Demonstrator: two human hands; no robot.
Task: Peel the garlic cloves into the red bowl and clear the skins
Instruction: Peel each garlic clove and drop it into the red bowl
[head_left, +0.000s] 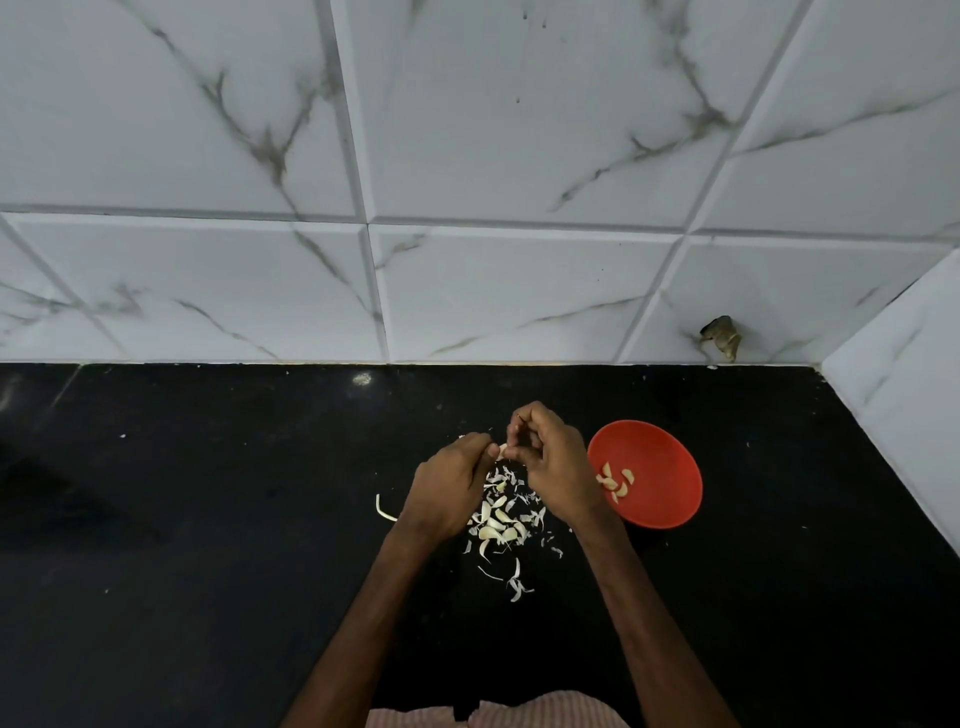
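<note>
Fingertips of both hands meet on one clove (501, 451), held just above the far end of the heap (501, 522). Your left hand (447, 486) pinches it from the left with curled fingers. Your right hand (553, 460) closes on it from the right, fingers bent, probably working the skin loose. The clove is too small to show how much skin is left.

Holding it over the heap makes sense: whatever flakes off should drop among the skins and unpeeled cloves lying there, not across the black counter (208, 519). The red bowl (667, 457) sits just right of your right wrist, so a finished clove needs only a short swing to the right. A few peeled cloves (615, 483) lie in the bowl's left part.

The counter is open to the left, which looks like the easier side for sweeping skins later. One curled strip of skin (384, 512) lies just left of your left wrist, and a few loose skins (519, 584) trail toward you between your forearms. The tiled wall (467, 291) stands well beyond your hands. The side wall (893, 415) closes the right, apart from the bowl. Your right forearm passes close to the bowl's near-left rim, so a careless pull back could nudge it.
</note>
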